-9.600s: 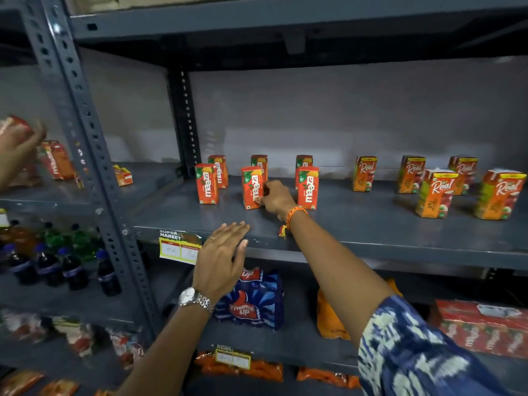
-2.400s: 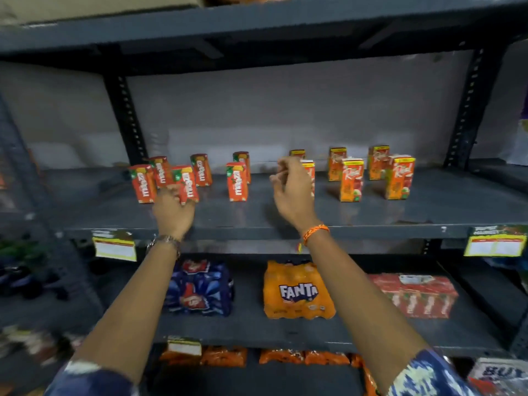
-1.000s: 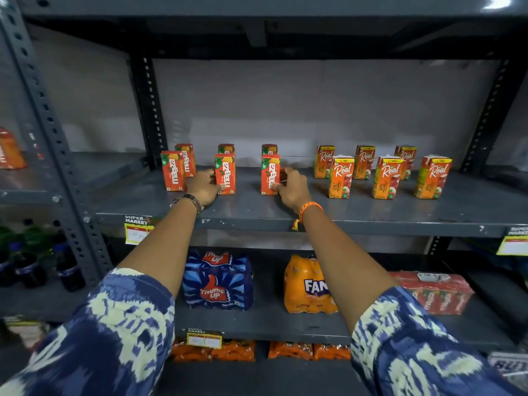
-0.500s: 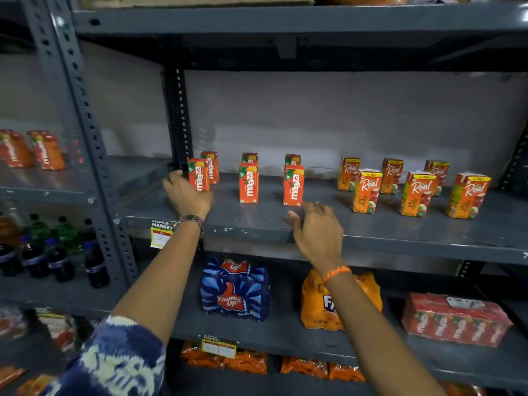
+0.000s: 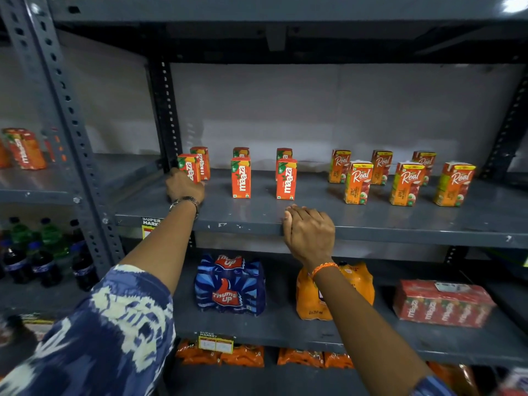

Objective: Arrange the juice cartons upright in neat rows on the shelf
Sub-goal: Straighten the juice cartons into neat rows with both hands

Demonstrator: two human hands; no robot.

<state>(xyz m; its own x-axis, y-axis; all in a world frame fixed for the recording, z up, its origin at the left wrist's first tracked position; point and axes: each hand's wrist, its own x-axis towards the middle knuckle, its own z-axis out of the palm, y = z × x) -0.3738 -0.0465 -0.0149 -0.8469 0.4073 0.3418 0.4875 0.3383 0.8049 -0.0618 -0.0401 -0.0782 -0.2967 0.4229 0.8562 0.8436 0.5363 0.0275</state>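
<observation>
Orange Maaza cartons stand upright in two rows at the left of the grey shelf (image 5: 371, 221): front ones (image 5: 241, 178) (image 5: 285, 180), back ones (image 5: 241, 152) (image 5: 284, 152) (image 5: 201, 161). My left hand (image 5: 184, 185) wraps the lower part of the front-left Maaza carton (image 5: 188, 167), hiding its base. To the right, Real cartons stand upright in two staggered rows, front (image 5: 357, 182) (image 5: 406, 184) (image 5: 454, 184) and back (image 5: 381, 165). My right hand (image 5: 310, 232) rests on the shelf's front edge below the third Maaza carton, fingers loosely bent, holding nothing.
A perforated upright post (image 5: 65, 110) divides off the left bay, which holds more Maaza cartons (image 5: 24, 148) and dark bottles (image 5: 43, 252). Below sit a Thums Up pack (image 5: 230, 284), an orange Fanta pack (image 5: 334, 292) and a red Maaza multipack (image 5: 443, 302). Orange packets (image 5: 220, 354) lie lowest.
A second ago both hands touched front-row Maaza cartons. My left hand has shifted left to the front-left carton. My right hand has drawn back to the shelf's front edge.
</observation>
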